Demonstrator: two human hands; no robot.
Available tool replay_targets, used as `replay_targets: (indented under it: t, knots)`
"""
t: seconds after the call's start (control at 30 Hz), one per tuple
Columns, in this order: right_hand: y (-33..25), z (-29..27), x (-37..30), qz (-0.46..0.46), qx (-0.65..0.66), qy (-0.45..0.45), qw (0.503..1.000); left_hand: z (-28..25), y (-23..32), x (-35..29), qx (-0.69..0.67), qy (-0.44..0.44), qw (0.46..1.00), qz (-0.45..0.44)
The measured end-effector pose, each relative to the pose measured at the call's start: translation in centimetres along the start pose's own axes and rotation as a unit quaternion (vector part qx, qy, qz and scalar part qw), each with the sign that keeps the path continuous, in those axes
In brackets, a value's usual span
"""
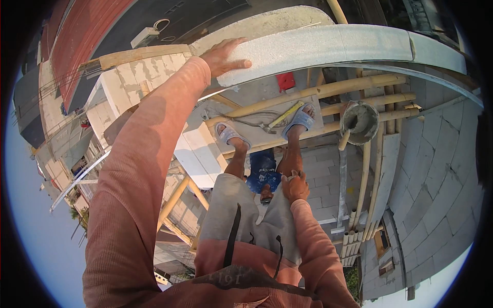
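My left hand (pixel 226 57) lies on the near left end of a row of pale grey blocks (pixel 318 47), with fingers stretched and thumb apart. My right hand (pixel 295 186) rests by my right thigh, its fingers curled in. Something pale shows at those fingers, too small to make out. Between my sandalled feet, a hammer with a yellow handle (pixel 287 113) lies on a board (pixel 314 122). Right of my feet stands a round bucket (pixel 374 123) with wet grey mortar inside. A wooden handle (pixel 344 140) sticks out at its rim.
Bamboo poles (pixel 354 86) run under and beside the board. Below, between my legs, is a person in a blue shirt (pixel 263 167). White blocks (pixel 200 154) are stacked at left. A grey block wall (pixel 431 190) rises at right. A red object (pixel 285 80) lies beyond my feet.
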State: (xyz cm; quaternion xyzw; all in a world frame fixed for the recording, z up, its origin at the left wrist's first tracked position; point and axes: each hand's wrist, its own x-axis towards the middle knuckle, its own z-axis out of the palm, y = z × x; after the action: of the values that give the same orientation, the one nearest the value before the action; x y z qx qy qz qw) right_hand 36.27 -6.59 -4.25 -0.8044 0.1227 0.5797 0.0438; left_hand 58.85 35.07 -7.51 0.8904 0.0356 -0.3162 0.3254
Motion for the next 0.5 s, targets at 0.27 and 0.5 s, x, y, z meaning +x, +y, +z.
replay_targets:
  t: [0.27,0.5]
  knots:
    - [-0.1,0.1,0.4,-0.011,-0.031,0.007,0.999,0.0,0.1,0.0,-0.001,0.037,0.999,-0.032]
    - [-0.8,-0.3,0.1,-0.008,-0.032,0.010,0.999,-1.3,-2.9,-2.3,-0.121,0.147,0.981,-0.039]
